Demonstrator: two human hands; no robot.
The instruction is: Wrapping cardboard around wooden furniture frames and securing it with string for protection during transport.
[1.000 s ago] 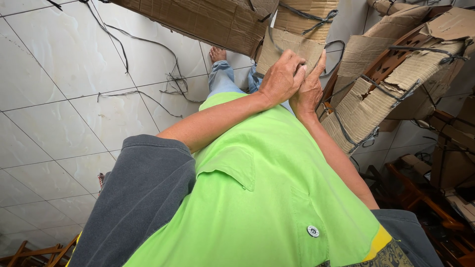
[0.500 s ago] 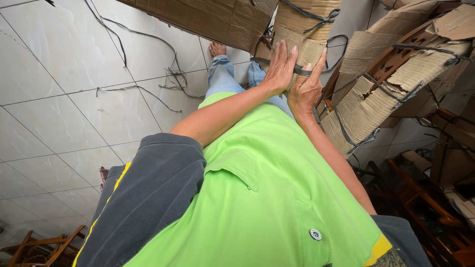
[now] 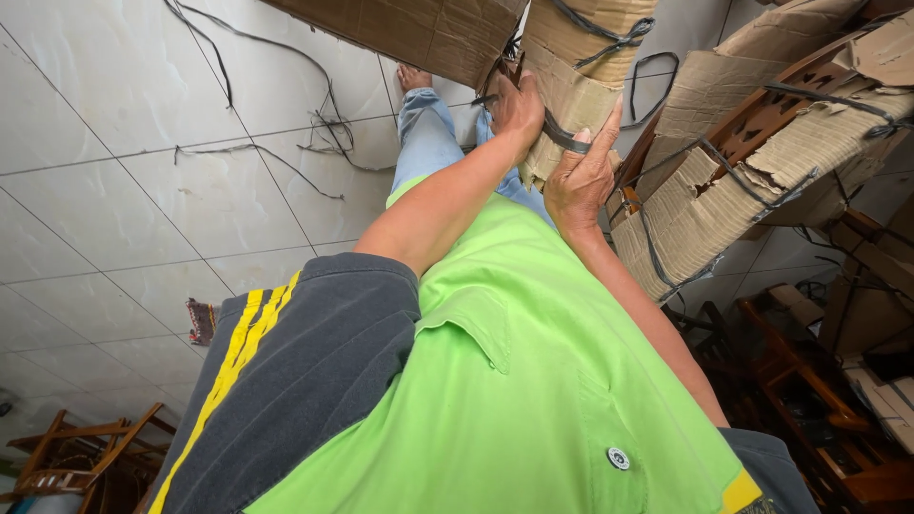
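Head view: both hands' fingers grip a corrugated cardboard-wrapped bundle (image 3: 581,71), black-strapped

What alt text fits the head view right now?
Both hands grip a cardboard-wrapped bundle bound with black strapping: left hand on its side, right hand underneath. Below are a green shirt and white tiled floor.

Two hands (image 3: 552,143), three cardboard-wrapped bundles (image 3: 581,76), one bare foot (image 3: 414,76).

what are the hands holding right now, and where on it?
Both are on a cardboard-wrapped bundle tied with black strap. The left hand presses its left side; the right hand grips its lower edge, by the strap.
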